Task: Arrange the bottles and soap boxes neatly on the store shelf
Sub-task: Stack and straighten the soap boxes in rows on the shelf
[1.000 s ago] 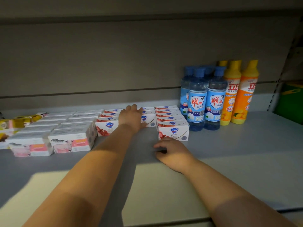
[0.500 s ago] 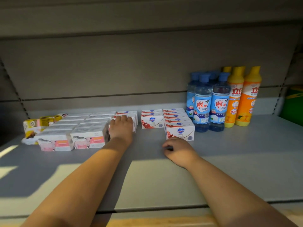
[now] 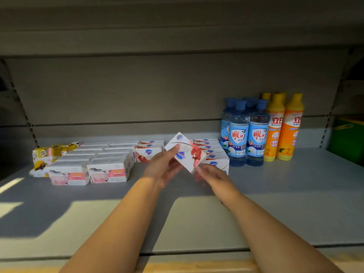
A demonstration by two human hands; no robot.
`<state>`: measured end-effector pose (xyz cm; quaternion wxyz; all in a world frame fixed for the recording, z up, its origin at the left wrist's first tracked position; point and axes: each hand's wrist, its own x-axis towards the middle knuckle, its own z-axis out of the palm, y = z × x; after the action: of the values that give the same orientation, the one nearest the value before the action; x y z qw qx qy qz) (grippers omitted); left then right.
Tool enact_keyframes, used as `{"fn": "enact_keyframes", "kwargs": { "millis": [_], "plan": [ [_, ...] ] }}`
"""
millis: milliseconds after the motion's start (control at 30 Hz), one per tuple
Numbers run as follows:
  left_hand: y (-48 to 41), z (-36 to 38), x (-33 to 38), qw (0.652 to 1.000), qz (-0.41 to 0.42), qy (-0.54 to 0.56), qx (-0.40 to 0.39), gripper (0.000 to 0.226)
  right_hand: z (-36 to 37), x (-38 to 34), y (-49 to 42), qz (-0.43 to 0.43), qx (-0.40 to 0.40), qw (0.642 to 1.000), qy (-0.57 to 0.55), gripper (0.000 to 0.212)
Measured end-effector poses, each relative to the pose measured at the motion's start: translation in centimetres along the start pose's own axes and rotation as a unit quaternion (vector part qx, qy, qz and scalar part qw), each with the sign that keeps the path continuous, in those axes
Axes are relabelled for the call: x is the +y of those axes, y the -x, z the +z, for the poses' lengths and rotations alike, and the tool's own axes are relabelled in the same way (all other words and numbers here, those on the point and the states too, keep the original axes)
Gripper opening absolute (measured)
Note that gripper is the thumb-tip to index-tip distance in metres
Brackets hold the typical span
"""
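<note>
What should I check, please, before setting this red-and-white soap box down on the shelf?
1. Grip: left hand and right hand both hold the soap box: ok.
2. Box level: tilted, one corner raised: not ok.
3. Gap between the left row and right row of matching boxes: hidden behind the held box: cannot tell.
4. Blue bottles upright and apart from the hands: ok.
5. Box above the shelf, not yet resting on it: ok.
</note>
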<state>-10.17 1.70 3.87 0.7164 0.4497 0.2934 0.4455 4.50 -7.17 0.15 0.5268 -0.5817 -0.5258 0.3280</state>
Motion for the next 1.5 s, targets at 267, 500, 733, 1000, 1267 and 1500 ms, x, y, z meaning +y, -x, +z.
{"fn": "enact_keyframes", "kwargs": {
  "millis": [267,500,733,1000,1267,1500],
  "plan": [
    [0.1,-0.6,-1.0,0.997,-0.008,0.003,-0.078,0.052,0.0,0.0,-0.5,-0.103,0.112,0.988,-0.038,0.019],
    [0.8,-0.2,-0.6,0.966,-0.031,0.169,-0.191,0.044,-0.8,0.4,-1.3,-0.37,0.202,0.886,0.194,0.051],
    [1.2,-0.7,0.0,0.95,0.009,0.207,-0.235,0.077,-0.4,-0.6,-1.0,-0.477,0.25,0.795,0.28,0.044],
    [2.4,2.0,-0.5,0.961,0.07,-0.262,-0.062,0.019,-0.5,-0.8,-0.2,-0.118,0.157,0.978,-0.073,0.013],
    [2.5,-0.2,-1.1,0.857,0.208,-0.431,-0.192,0.078,-1.0,-1.1,-0.8,0.188,0.054,0.93,-0.311,0.021],
    [1.9,0.7,-1.3,0.936,0.161,-0.314,-0.008,0.016,-0.9,-1.3,-1.2,0.244,0.05,0.941,-0.229,0.058]
  ]
}}
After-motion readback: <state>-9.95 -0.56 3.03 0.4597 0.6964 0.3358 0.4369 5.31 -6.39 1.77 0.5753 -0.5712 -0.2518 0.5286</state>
